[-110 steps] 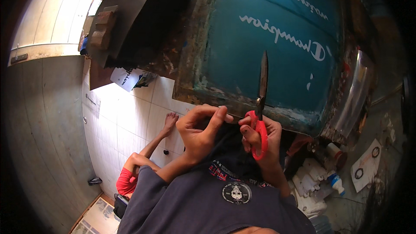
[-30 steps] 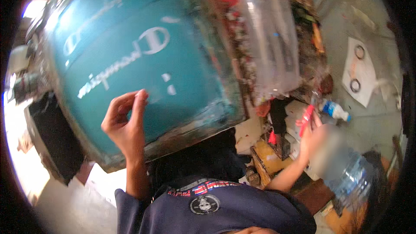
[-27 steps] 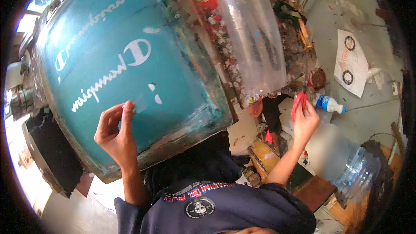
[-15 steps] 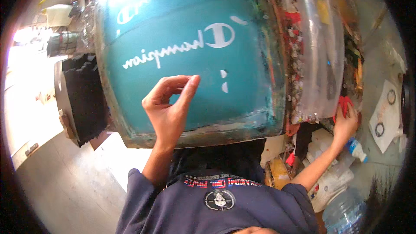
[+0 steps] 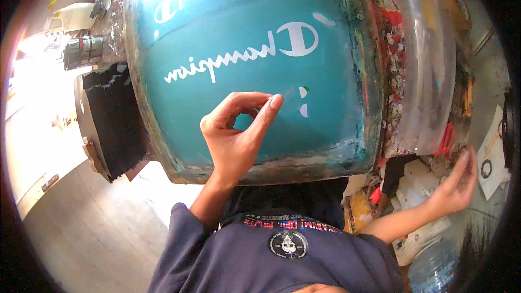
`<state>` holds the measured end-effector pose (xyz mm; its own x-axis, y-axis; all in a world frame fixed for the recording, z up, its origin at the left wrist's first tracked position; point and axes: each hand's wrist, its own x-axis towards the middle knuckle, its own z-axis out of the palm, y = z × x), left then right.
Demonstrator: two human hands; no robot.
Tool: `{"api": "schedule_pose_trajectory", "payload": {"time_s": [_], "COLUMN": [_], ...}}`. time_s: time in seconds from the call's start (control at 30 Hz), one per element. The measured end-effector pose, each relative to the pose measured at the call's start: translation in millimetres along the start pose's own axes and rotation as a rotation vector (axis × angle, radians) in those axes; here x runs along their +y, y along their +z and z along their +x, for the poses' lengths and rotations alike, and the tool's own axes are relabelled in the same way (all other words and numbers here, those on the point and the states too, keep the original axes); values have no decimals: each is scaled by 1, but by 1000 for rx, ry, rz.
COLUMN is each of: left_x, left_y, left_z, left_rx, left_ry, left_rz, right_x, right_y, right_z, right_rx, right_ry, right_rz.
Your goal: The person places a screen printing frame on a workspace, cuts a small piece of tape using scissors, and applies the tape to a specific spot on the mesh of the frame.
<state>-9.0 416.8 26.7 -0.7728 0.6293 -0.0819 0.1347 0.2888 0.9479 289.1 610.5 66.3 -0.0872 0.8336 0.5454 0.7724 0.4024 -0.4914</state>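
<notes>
A silk-screen frame (image 5: 271, 176) with a teal mesh and mirrored white lettering lies before me. Over its lower middle, my left hand (image 5: 239, 130) pinches thumb and forefinger together. A faint clear sliver seems to show at the fingertips, but I cannot make out what it is. Two small white half-round marks (image 5: 304, 102) sit on the mesh just right of those fingertips. My right hand (image 5: 458, 184) is out past the bench's right edge, fingers stretched, slightly blurred, apparently holding nothing. Just above it, a red loop (image 5: 446, 138), like a scissors handle, lies at the bench edge.
Right of the frame, a clear plastic sheet (image 5: 423, 76) covers part of the paint-crusted bench. A black ragged-edged stack (image 5: 111, 119) stands to the left, with a metal can (image 5: 83, 51) beyond. A large clear bottle (image 5: 431, 268) is at lower right.
My right hand has let go of the red loop and moved outward and down. The left hand keeps its pinch and is slightly nearer the half-round marks. The view has shifted a little.
</notes>
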Motion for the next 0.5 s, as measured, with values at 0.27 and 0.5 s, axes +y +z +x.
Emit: {"api": "schedule_pose_trajectory", "payload": {"time_s": [0.27, 0.5], "left_x": [-1, 0], "left_y": [-2, -6], "left_z": [-8, -9], "left_rx": [-32, -61], "left_ry": [21, -15], "left_rz": [-164, -254], "right_x": [-153, -167], "right_y": [63, 78], "right_z": [-88, -93], "right_rx": [-1025, -989], "right_ry": [904, 969], "right_rz": [1042, 1146]}}
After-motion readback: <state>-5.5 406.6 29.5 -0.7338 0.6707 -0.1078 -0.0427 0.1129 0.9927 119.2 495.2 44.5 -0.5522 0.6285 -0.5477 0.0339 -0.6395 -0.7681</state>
